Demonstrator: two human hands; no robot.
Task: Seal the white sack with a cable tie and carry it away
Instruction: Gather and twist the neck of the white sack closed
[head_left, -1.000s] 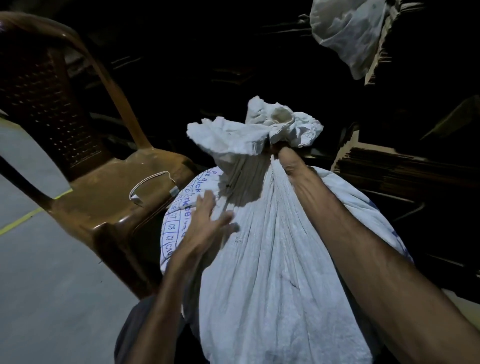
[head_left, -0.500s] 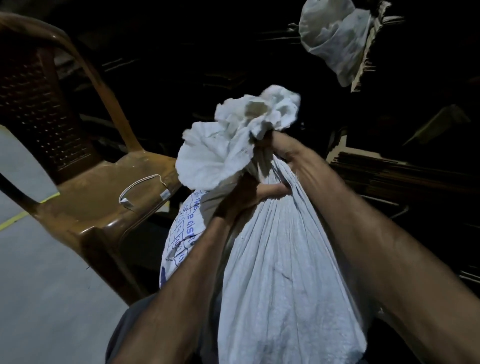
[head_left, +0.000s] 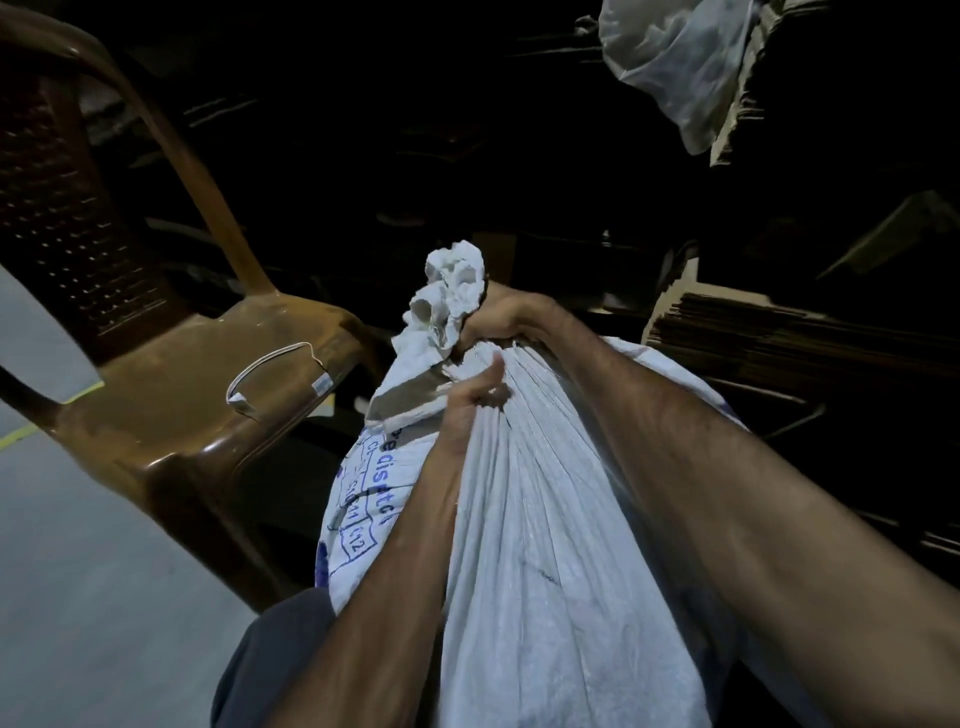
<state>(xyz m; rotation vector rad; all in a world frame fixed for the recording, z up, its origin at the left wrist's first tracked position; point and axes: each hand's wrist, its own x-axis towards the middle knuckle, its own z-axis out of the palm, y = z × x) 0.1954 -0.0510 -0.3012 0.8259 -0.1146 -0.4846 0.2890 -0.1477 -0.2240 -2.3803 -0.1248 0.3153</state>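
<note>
Grey concrete floor (head_left: 78, 597) filled the lower left of the view, with a thin yellow line painted across it near the left edge, and the room beyond was dark, its far side lost in shadow. Stacks of flattened cardboard (head_left: 769, 338) stood against the right side. One white sack (head_left: 545, 545) was the largest thing in sight; it stood full and upright directly in front of the person, blue printed lettering down its left flank, its woven cloth drawn up into tight pleats toward a gathered neck. One brown plastic chair (head_left: 171, 415) stood on the floor just to the left of the sack, its perforated back toward the upper left corner of the view. A second, smaller white bag (head_left: 675, 67) hung or lay high at the upper right, beside more cardboard. One cable tie (head_left: 275, 376), white and looped into an open curve, lay on the chair seat near its front right edge, apart from both hands. The right hand (head_left: 504, 319) was clenched hard around the sack's neck, fingers wrapped right round it, with the crumpled mouth of the sack bunching out above the fist. The left hand (head_left: 467, 410) sat just below, closed on the pleated cloth under the neck, its thumb pressed up against the folds.
</note>
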